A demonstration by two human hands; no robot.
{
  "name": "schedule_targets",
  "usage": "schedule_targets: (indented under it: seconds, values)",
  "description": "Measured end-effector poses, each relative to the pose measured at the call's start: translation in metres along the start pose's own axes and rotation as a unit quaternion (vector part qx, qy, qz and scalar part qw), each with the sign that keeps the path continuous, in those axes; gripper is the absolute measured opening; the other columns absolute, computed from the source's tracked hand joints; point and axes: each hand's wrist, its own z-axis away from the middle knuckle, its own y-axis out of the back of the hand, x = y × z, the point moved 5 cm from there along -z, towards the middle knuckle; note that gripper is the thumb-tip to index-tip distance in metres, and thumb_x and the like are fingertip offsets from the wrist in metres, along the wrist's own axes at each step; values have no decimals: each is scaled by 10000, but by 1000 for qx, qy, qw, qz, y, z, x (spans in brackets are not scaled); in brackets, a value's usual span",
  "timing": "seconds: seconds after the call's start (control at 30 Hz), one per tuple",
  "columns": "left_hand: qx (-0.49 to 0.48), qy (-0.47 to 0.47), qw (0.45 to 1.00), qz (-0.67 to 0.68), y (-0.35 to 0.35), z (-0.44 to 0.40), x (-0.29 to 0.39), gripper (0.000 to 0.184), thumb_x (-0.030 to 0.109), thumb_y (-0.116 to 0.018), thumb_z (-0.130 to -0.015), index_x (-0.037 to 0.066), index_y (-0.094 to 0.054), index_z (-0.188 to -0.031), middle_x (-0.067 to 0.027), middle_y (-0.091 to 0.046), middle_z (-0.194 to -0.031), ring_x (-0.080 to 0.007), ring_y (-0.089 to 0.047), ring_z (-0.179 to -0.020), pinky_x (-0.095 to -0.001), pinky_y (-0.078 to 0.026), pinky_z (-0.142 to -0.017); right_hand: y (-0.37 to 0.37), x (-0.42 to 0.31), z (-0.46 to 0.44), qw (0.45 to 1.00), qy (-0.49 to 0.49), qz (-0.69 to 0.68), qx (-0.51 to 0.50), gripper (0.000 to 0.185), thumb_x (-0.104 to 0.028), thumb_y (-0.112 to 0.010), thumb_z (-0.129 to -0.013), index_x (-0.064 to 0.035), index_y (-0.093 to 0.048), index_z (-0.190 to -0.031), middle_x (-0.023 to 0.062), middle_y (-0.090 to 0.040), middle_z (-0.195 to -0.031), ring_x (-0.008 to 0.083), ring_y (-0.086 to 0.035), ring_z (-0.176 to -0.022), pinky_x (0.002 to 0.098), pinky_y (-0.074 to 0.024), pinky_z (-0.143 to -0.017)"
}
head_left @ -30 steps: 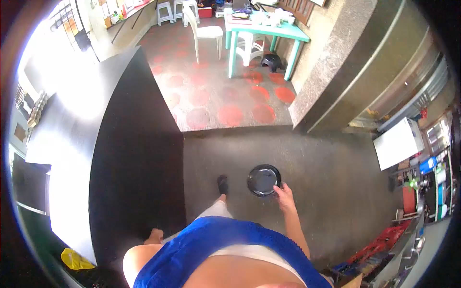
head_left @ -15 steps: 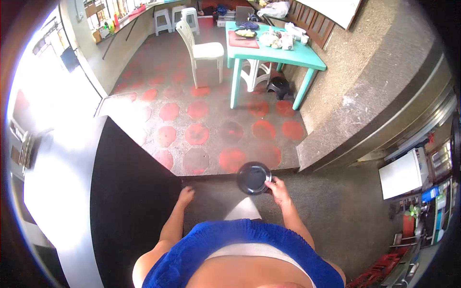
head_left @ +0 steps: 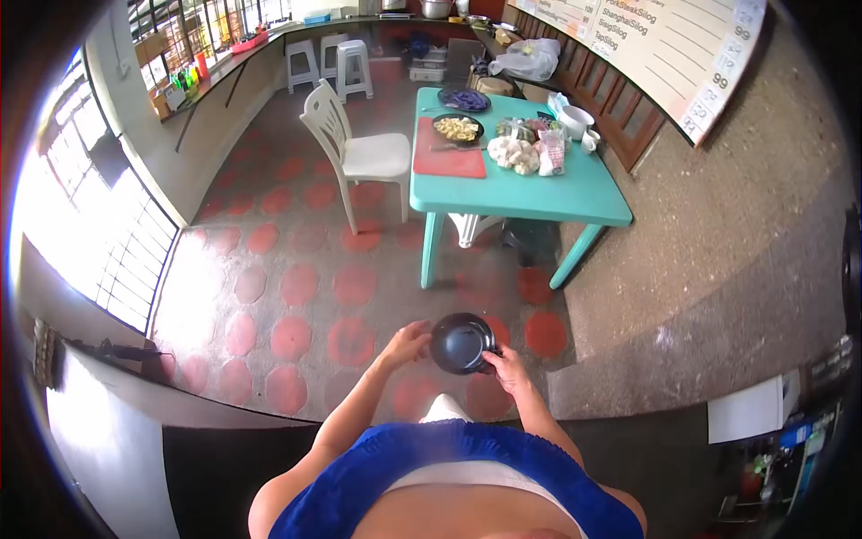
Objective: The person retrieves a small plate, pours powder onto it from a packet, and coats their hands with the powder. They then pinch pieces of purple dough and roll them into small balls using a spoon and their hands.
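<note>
In my right hand (head_left: 508,368) is a small black bowl (head_left: 461,345), pinched at its right rim, its shiny inside facing up. My left hand (head_left: 409,343) is just beside the bowl's left rim with its fingers loosely apart, holding nothing; whether a fingertip touches the rim I cannot tell. Ahead of both hands stands a green table (head_left: 539,199). On it are a red cutting board (head_left: 449,163) with a knife, a black plate of cut pale pieces (head_left: 459,130), a dark plate of purple shreds (head_left: 464,100) and a bag of garlic bulbs (head_left: 514,154).
A white plastic chair (head_left: 375,147) stands left of the table, a stucco wall (head_left: 691,242) to its right. White stools (head_left: 354,68) are under the back counter. A white cup (head_left: 576,119) sits on the table's right side. Red-patterned floor (head_left: 299,285) lies ahead.
The view has moved forward, past the floor edge, so the table is nearer. My left hand has risen from low on the left to beside the bowl, which stays in my right hand.
</note>
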Motion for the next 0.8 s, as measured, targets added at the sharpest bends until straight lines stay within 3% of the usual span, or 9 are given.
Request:
schedule_targets:
  seconds: [0.07, 0.17, 0.3, 0.4, 0.57, 0.67, 0.7, 0.77, 0.8]
  values:
    - [23, -2, 1000, -19, 12, -29, 18, 588, 167, -629, -852, 6, -414, -1375, -112, -656, -857, -159, -640, -640, -286, -518, -510, 0, -22, -31, 1000, 4, 3, -7, 460, -191, -717, -807, 28, -585, -1190, 108, -628, -1123, 188, -562, -1026, 321, -437, -888]
    - [36, -1, 999, -14, 32, -84, 42, 593, 122, -645, -831, 5, -422, -1368, -101, -645, -802, -149, -634, -627, -283, -520, -495, 0, -66, -82, 1000, 6, 13, -18, 472, -193, -723, -804, 44, -582, -1188, 123, -625, -1138, 193, -560, -1037, 322, -434, -904]
    - [22, -12, 999, -20, 53, -147, 85, 592, 38, -598, -810, 38, -432, -1378, -84, -627, -783, -137, -616, -609, -279, -507, -491, 5, -112, -146, 997, 27, 68, -13, 501, -242, -722, -813, 65, -575, -1179, 135, -626, -1129, 195, -566, -1022, 316, -441, -885]
    - [17, -25, 998, -46, 72, -226, 94, 576, 15, -567, -770, 29, -481, -1339, -82, -632, -745, -132, -613, -571, -279, -512, -492, 15, -153, -206, 988, 35, 150, -15, 419, -352, -648, -870, 14, -635, -1075, 119, -668, -1015, 196, -600, -945, 344, -458, -813]
    - [68, -23, 995, -72, 124, -364, 112, 602, 28, -543, -716, 38, -525, -1318, -89, -645, -686, -135, -606, -522, -284, -505, -499, 57, -198, -337, 998, 18, 26, 50, 395, -312, -583, -914, 37, -623, -1096, 159, -673, -977, 238, -635, -941, 339, -493, -819]
    - [107, -15, 991, -73, 152, -438, 128, 623, 20, -526, -725, 45, -495, -1346, -151, -667, -843, -153, -610, -505, -300, -519, -508, 72, -253, -388, 987, 3, 129, 98, 388, -206, -596, -904, 49, -550, -1192, 137, -669, -926, 195, -651, -785, 319, -531, -672]
    - [116, -15, 989, -86, 164, -464, 131, 616, 17, -523, -732, 52, -496, -1347, -158, -669, -874, -161, -617, -506, -309, -525, -511, 79, -275, -408, 976, 16, 187, 109, 471, -231, -616, -880, 52, -502, -1238, 162, -666, -935, 241, -657, -823, 348, -527, -719]
    - [118, -15, 986, -120, 182, -518, 138, 613, 17, -522, -739, 64, -496, -1349, -154, -672, -872, -171, -624, -510, -319, -530, -516, 113, -312, -464, 875, 148, 415, 201, 496, -253, -640, -847, 45, -514, -1223, 194, -661, -937, 320, -651, -847, 393, -514, -754]
    - [129, -11, 980, -149, 190, -540, 138, 609, 16, -520, -745, 75, -497, -1351, -149, -674, -870, -181, -631, -514, -330, -535, -522, 124, -331, -486, 859, 135, 441, 222, 513, -252, -641, -838, 33, -499, -1240, 210, -642, -972, 349, -638, -864, 412, -505, -774]
